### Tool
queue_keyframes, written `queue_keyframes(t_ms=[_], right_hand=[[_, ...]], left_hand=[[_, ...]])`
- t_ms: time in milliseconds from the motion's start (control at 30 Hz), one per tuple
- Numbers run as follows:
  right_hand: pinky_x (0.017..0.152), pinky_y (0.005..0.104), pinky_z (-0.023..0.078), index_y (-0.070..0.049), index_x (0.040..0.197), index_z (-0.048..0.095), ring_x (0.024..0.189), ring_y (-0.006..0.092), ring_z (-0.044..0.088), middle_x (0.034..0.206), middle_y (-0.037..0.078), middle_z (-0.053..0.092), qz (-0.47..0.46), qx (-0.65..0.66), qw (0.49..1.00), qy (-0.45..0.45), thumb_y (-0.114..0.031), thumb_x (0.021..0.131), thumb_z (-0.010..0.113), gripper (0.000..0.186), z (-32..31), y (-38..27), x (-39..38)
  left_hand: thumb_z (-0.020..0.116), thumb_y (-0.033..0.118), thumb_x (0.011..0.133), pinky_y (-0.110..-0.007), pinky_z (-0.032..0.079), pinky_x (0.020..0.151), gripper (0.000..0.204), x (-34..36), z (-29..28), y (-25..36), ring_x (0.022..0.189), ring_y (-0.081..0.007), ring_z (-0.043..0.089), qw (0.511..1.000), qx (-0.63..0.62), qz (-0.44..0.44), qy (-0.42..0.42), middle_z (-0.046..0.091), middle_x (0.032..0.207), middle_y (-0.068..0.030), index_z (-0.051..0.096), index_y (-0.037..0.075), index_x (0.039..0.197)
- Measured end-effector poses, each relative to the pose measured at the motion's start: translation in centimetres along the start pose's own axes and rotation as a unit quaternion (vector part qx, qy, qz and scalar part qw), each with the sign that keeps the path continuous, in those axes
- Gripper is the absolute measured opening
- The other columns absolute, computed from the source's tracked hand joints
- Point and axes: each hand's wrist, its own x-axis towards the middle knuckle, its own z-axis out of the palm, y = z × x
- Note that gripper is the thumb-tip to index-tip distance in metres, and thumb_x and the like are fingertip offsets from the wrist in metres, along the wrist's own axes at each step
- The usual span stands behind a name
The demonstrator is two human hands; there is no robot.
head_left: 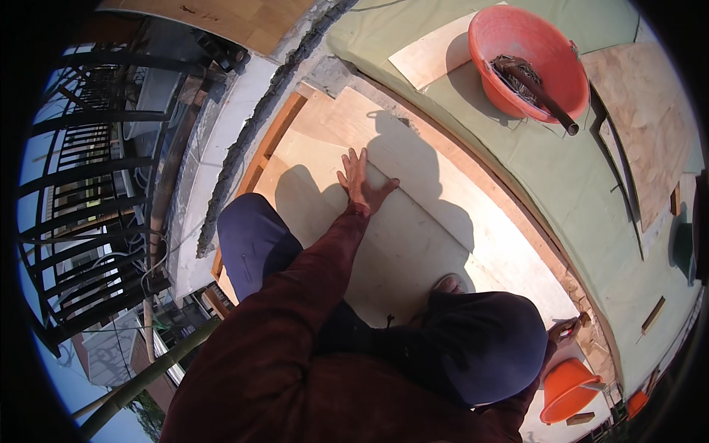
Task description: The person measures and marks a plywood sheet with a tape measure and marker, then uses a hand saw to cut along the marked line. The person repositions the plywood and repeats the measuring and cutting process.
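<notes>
My left hand (362,188) lies flat with its fingers spread on a pale plywood sheet (384,244), close to a straight seam between two boards. At the lower right, beyond my right knee, my right hand (565,331) has its fingers curled, with a small red spot showing at them. What it holds is too small and partly hidden to name. A little brown block-like end (585,319) shows beside those fingers. Just below that hand sits a small orange bucket (569,391). I am crouching on the plywood, and one shoe (449,283) shows between my knees.
A large red-orange bucket (495,37) with nails and a rusty pipe (543,98) stands on green sheeting (502,140). Plywood offcuts (642,111) lie at right. A wooden batten (269,144), broken concrete edge (244,140) and black railing (88,214) border the left.
</notes>
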Motion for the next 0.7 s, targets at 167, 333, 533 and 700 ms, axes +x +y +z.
queue_keyframes(t_ms=[167, 333, 533, 700], right_hand=[[0.082, 0.0362, 0.049, -0.001, 0.115, 0.062, 0.089, 0.0222, 0.065, 0.100, 0.010, 0.066, -0.013, -0.232, 0.970, -0.066, -0.022, 0.103, 0.049, 0.028, 0.0, -0.7, 0.6], [0.084, 0.0292, 0.052, 0.000, 0.137, 0.055, 0.098, 0.0185, 0.065, 0.109, 0.013, 0.066, 0.052, -0.201, 0.973, -0.096, -0.024, 0.104, 0.049, 0.041, -0.9, 0.6, 0.9], [0.077, 0.0314, 0.047, 0.000, 0.112, 0.057, 0.091, 0.0186, 0.059, 0.097, 0.007, 0.057, -0.052, -0.238, 0.966, -0.083, -0.024, 0.101, 0.051, 0.027, 0.0, 1.2, 0.3], [0.084, 0.0365, 0.048, -0.002, 0.104, 0.060, 0.094, 0.0250, 0.061, 0.099, 0.011, 0.062, 0.120, -0.242, 0.942, -0.201, -0.026, 0.097, 0.054, 0.025, -0.9, -1.5, 0.9]], left_hand=[[0.087, 0.050, 0.067, -0.060, 0.001, 0.120, 0.120, -0.3, 0.7, -0.5, 0.154, -0.0397, 0.002, 1.000, 0.018, -0.002, 0.002, 0.014, 0.164, -0.0258, 0.022, 0.006, 0.157], [0.086, 0.059, 0.063, -0.060, 0.000, 0.119, 0.127, 0.0, 1.1, -0.6, 0.154, -0.0376, 0.000, 0.999, 0.038, -0.015, 0.003, 0.012, 0.165, -0.0230, 0.020, 0.007, 0.158], [0.086, 0.059, 0.063, -0.058, -0.002, 0.120, 0.129, 0.3, 1.0, -0.3, 0.155, -0.0353, 0.000, 0.998, 0.048, -0.029, -0.010, 0.011, 0.165, -0.0235, 0.017, 0.006, 0.159], [0.083, 0.063, 0.065, -0.062, 0.001, 0.119, 0.128, 0.6, 1.0, -0.5, 0.154, -0.0395, 0.002, 0.997, 0.078, -0.011, -0.008, 0.011, 0.164, -0.0267, 0.017, 0.003, 0.158]])
